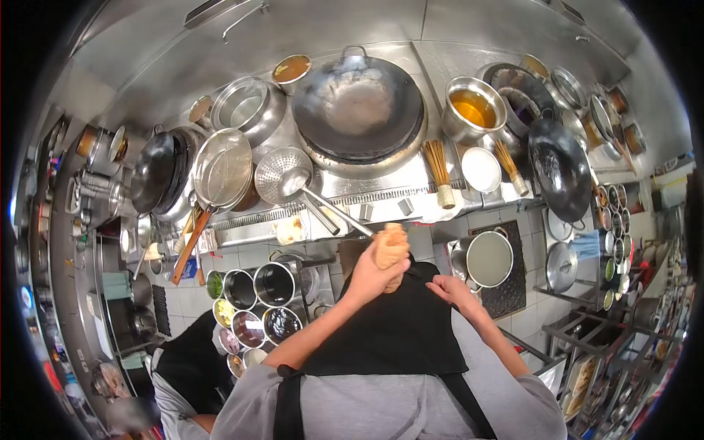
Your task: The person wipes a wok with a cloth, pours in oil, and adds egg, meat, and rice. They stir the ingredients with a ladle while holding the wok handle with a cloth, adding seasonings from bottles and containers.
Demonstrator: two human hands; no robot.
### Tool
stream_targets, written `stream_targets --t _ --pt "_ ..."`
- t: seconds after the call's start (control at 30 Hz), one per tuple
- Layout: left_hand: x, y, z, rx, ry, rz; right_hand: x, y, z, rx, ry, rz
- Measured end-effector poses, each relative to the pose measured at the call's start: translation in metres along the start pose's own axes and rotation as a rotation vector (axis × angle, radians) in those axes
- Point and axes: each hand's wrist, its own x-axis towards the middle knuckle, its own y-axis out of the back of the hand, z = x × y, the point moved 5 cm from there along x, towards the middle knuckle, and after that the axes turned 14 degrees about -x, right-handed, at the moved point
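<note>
My left hand (375,273) is closed at the tan, lumpy grip of a long metal ladle (337,213). The ladle's bowl rests over a perforated strainer (277,174) at the stove's front edge. My right hand (449,289) is beside the black apron (389,334), its fingers curled in; whatever they hold, if anything, is hidden. Beyond both hands, a large dark wok (358,110) sits on the burner, with no food visible in it. Two bamboo brushes (438,172) and a white bowl (482,170) lie to its right.
A pot of amber liquid (473,110) stands right of the wok. Another wok (559,169) leans farther right. A wire skimmer (222,167) is at left. Below the stove are seasoning containers (275,284) and a pot of cloudy liquid (490,259). Another person (192,359) is at my left.
</note>
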Motion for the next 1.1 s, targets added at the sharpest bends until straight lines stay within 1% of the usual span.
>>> stream_targets --t 0.03,0.07,0.1,0.17,0.2,0.23,0.3,0.33,0.37,0.43,0.47,0.53,0.57,0.63,0.67,0.7,0.77,0.8,0.83,0.87,0.9,0.93,0.97,1.0,1.03,1.07,1.1 --pt "0.002 -0.010 -0.003 0.000 -0.031 -0.031 -0.004 0.000 0.004 0.031 -0.002 0.008" --pt "0.008 -0.018 -0.004 -0.065 -0.081 0.014 -0.006 0.002 0.009 0.063 -0.001 0.019" --pt "0.021 -0.022 -0.003 -0.121 -0.117 0.003 -0.008 0.020 0.005 -0.003 -0.010 0.028" --pt "0.023 -0.018 -0.010 -0.139 -0.180 0.057 -0.020 0.027 0.004 0.026 -0.039 0.083" --pt "0.024 -0.019 -0.011 -0.149 -0.200 0.049 -0.020 0.025 0.011 -0.014 -0.068 0.065" --pt "0.027 -0.019 -0.014 -0.151 -0.207 0.060 -0.017 0.024 0.015 -0.020 -0.058 0.059" --pt "0.026 -0.022 -0.019 0.004 -0.166 0.029 -0.014 0.020 0.021 -0.003 -0.093 0.117" --pt "0.019 -0.021 -0.008 0.086 -0.201 0.067 -0.005 0.011 0.025 -0.004 -0.074 0.140" --pt "0.014 -0.019 0.003 0.084 -0.212 0.068 0.009 0.003 0.028 -0.011 -0.067 0.145" --pt "-0.004 -0.008 0.018 0.085 -0.118 0.179 0.030 -0.003 0.012 0.005 0.020 0.293" --pt "-0.016 -0.009 0.029 0.083 -0.116 0.183 0.036 -0.001 0.002 0.003 0.021 0.289" --pt "-0.037 -0.012 0.051 -0.064 -0.147 0.213 0.051 0.004 -0.016 0.071 0.069 0.171" --pt "-0.045 -0.015 0.059 -0.061 -0.151 0.218 0.057 0.008 -0.017 0.072 0.076 0.170" --pt "-0.056 -0.019 0.071 -0.087 -0.171 0.274 0.070 0.022 -0.021 0.101 0.174 0.178" --pt "-0.059 -0.023 0.077 -0.099 -0.209 0.269 0.076 0.032 -0.021 0.087 0.147 0.148" --pt "-0.059 -0.025 0.078 -0.099 -0.218 0.280 0.081 0.041 -0.021 0.083 0.159 0.142" --pt "-0.057 -0.031 0.075 0.017 -0.180 0.317 0.086 0.050 -0.016 0.078 0.230 0.085" --pt "-0.050 -0.040 0.074 0.004 -0.181 0.325 0.087 0.055 -0.006 0.077 0.244 0.078" --pt "-0.039 -0.043 0.069 0.009 -0.188 0.337 0.086 0.059 0.005 0.064 0.284 0.025" --pt "-0.025 -0.043 0.060 0.099 -0.187 0.350 0.087 0.062 0.015 0.057 0.325 -0.021" --pt "-0.010 -0.044 0.056 0.188 -0.181 0.360 0.088 0.062 0.027 0.063 0.334 -0.021" --pt "0.007 -0.050 0.064 0.279 -0.260 0.326 0.088 0.053 0.044 0.128 0.294 -0.142" --pt "0.030 -0.044 0.061 0.365 -0.223 0.326 0.085 0.044 0.056 0.187 0.251 -0.268" --pt "0.056 -0.032 0.054 0.449 -0.184 0.330 0.080 0.042 0.058 0.271 0.284 -0.252" --pt "0.081 -0.023 0.055 0.520 -0.178 0.325 0.076 0.045 0.056 0.264 0.293 -0.262" --pt "0.108 -0.011 0.054 0.585 -0.169 0.325 0.070 0.052 0.055 0.262 0.251 -0.238" --pt "0.141 0.011 0.045 0.731 -0.355 0.319 0.068 0.057 0.057 0.257 0.211 -0.212"
